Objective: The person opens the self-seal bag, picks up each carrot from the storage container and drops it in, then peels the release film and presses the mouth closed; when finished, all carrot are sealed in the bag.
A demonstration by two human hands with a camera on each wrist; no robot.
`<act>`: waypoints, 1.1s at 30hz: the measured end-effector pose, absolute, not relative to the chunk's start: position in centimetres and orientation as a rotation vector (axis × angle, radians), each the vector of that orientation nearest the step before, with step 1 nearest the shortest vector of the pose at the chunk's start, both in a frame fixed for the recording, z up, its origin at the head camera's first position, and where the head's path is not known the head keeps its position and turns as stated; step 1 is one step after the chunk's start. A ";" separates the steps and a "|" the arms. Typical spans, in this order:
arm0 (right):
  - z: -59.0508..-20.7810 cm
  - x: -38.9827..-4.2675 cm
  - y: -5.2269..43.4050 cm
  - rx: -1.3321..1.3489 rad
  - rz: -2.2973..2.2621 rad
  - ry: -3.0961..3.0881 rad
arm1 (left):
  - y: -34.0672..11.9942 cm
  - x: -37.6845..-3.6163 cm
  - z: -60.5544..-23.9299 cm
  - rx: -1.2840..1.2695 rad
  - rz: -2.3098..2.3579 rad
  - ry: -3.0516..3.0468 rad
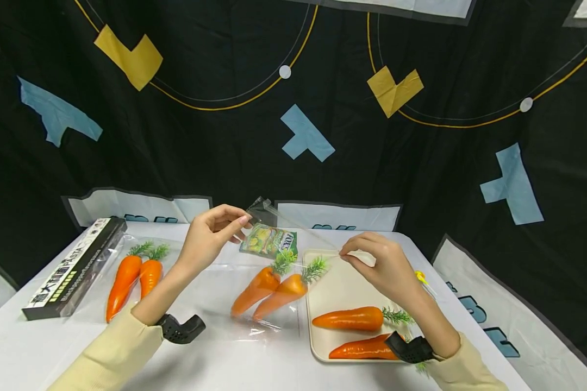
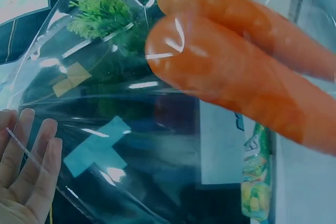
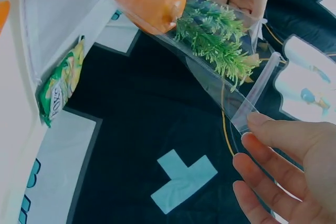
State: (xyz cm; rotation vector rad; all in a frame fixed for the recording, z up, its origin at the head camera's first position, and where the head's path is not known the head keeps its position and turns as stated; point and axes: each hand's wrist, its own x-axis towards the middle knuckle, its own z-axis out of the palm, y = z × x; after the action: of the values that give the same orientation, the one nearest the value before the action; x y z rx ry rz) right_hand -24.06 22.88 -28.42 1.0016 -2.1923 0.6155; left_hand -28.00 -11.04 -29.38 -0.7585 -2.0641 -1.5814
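Two hands hold one clear plastic bag [image 1: 274,255] above the tabletop [image 1: 215,353]: the left hand [image 1: 210,233] has its grip pinched on the bag's top edge, and the right hand [image 1: 386,266] pinches the other corner of this edge. Inside the bag are two carrots [image 1: 269,290]. Behind it lies a green snack packet [image 1: 269,240]. Under the right hand, a beige tray [image 1: 339,282] carries two more carrots [image 1: 357,331]. Far left lie another bagged pair of carrots [image 1: 134,277] and a long black box [image 1: 73,269].

A clear plastic bag [image 1: 274,255] hung at the centre of the head view, stretched by its top corners, its open mouth uppermost. Inside it two orange carrots [image 1: 274,288] with green tops lay side by side, tips pointing lower left, bottoms touching the table.
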 end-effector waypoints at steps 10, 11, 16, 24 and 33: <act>-27.9 -23.7 23.0 1.016 0.613 -2.177 | -10.7 -27.2 -27.9 -0.777 -1.582 -1.989; -28.0 -23.7 23.0 1.024 0.615 -2.175 | -10.6 -27.1 -27.8 -0.781 -1.584 -1.980; -28.2 -23.8 22.9 1.045 0.609 -2.186 | -10.3 -26.9 -27.6 -0.797 -1.574 -1.967; -28.1 -23.7 22.6 1.037 0.605 -2.230 | -10.0 -26.6 -27.3 -0.807 -1.574 -1.977; -26.1 -23.5 21.1 1.091 0.627 -2.194 | -10.0 -26.4 -27.3 -0.825 -1.587 -1.974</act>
State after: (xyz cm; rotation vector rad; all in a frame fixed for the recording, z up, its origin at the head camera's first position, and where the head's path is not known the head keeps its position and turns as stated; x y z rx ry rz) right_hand -23.46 21.15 -26.07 1.0914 -2.1942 0.6274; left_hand -26.42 -9.99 -27.34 -0.8250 -1.9742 -1.5871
